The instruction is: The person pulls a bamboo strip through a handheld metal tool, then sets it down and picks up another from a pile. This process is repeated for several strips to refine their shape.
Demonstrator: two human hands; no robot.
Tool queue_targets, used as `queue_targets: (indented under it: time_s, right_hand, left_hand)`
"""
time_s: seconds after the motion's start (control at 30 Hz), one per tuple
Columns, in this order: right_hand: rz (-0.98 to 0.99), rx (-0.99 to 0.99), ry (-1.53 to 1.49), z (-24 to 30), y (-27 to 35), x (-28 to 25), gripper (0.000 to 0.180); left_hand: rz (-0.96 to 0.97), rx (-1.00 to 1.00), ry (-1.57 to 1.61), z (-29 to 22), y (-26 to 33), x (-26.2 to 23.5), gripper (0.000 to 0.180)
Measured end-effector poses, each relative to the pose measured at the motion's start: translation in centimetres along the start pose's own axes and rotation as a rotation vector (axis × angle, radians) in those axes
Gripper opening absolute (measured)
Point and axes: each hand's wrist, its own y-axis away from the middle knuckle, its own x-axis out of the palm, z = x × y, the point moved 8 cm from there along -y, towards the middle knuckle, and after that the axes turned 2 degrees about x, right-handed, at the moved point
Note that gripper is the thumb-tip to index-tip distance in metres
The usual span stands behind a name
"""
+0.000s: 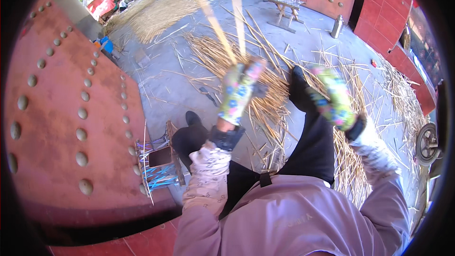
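Head view: left hand grip closed around two reed stalks rising beyond it; right hand empty, half-curled. Loose reeds below grip litter floor, mostly unsorted.
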Motion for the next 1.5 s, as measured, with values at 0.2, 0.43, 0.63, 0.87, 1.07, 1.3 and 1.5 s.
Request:
queue_targets:
  time_s: [0.2,0.43,0.63,0.87,1.07,1.3,1.5]
  right_hand:
    - [0.572,0.596,-0.64,-9.9,7.0,18.5,0.029]
    - [0.856,0.789,-0.556,-19.1,8.8,30.2,0.029]
    - [0.876,0.715,-0.175,-24.1,11.0,40.7,0.05]
    - [0.884,0.778,0.263,-28.7,15.2,48.2,0.046]
    - [0.933,0.803,0.338,-30.0,17.8,48.8,0.042]
    - [1.034,0.856,0.201,-26.8,18.9,45.8,0.037]
    - [1.05,0.93,0.091,-23.4,18.7,43.7,0.034]
  left_hand:
    - [-0.344,-0.141,0.01,0.3,0.7,-7.8,0.033]
    - [-0.569,-0.325,-0.247,8.4,1.0,-16.5,0.03]
    - [-0.69,-0.526,-0.107,12.3,0.5,-20.9,0.037]
    - [-0.773,-0.643,-0.079,12.8,0.8,-20.9,0.037]
    - [-0.791,-0.626,-0.105,12.4,-0.3,-20.8,0.037]
    - [-0.803,-0.555,-0.031,12.5,-0.6,-19.6,0.036]
    - [-0.804,-0.515,-0.125,12.8,-0.5,-20.6,0.031]
